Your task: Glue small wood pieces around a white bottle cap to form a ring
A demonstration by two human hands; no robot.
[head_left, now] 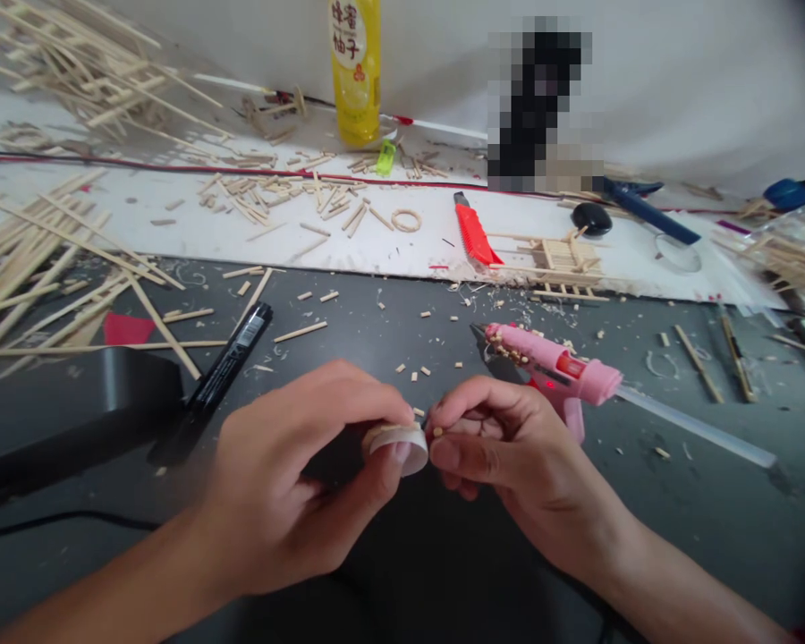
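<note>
Left hand (275, 447) and right hand (527, 452) nearly meet at lower centre, fingers curled: the left pinches one small white curved piece (416, 457), the right one tiny pale wooden stub (438, 432). One yellow plastic bottle (358, 94), contents unclear, stands upper centre; one pink glue gun (540, 356) bearing one translucent rod (698, 426) lies right of centre.
</note>
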